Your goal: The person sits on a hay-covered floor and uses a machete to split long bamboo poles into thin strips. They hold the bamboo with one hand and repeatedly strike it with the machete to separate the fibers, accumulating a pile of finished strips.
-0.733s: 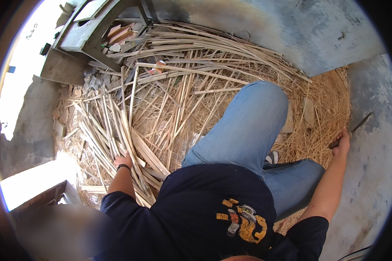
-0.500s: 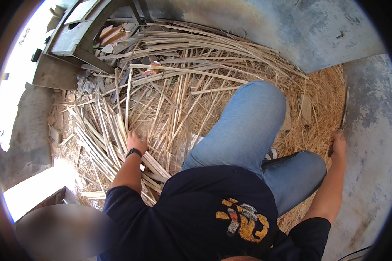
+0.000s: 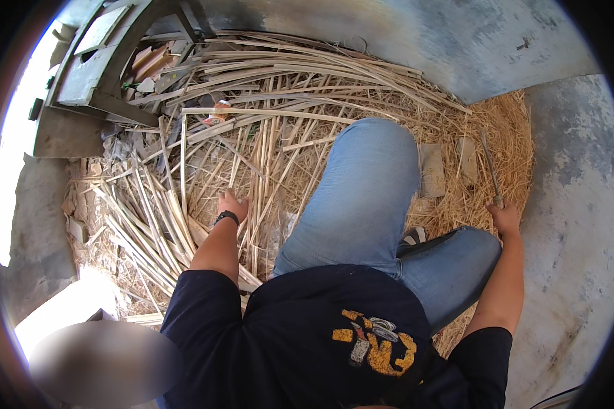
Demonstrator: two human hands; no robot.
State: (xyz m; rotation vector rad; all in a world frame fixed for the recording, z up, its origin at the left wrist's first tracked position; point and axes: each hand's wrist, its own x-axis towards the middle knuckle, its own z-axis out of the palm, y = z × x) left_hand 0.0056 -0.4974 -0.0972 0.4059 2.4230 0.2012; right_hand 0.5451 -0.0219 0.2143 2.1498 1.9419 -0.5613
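Observation:
My left hand (image 3: pixel 232 205), with a dark watch on the wrist, is over the loose split wooden strips (image 3: pixel 258 204) lying on the straw. Its fingers look apart, and nothing shows in them. Left of it lies a thick bundle of pale strips (image 3: pixel 143 225). On the far right my right hand (image 3: pixel 505 217) is closed round the handle of a long, thin-bladed knife (image 3: pixel 490 163). The blade points away from me, above the straw (image 3: pixel 512 143) by the wall.
A long pile of strips (image 3: pixel 307 68) runs along the back wall (image 3: pixel 416 34). A wooden frame (image 3: pixel 82 82) stands at the far left, near rubble (image 3: pixel 150 65). Flat slabs (image 3: pixel 431 170) lie beyond my bent knees (image 3: pixel 372 170). Someone's blurred head (image 3: pixel 106 365) is at lower left.
My left hand has moved right and away from me, off the edge of the bundle. My right hand has swung the knife leftward, away from the right wall.

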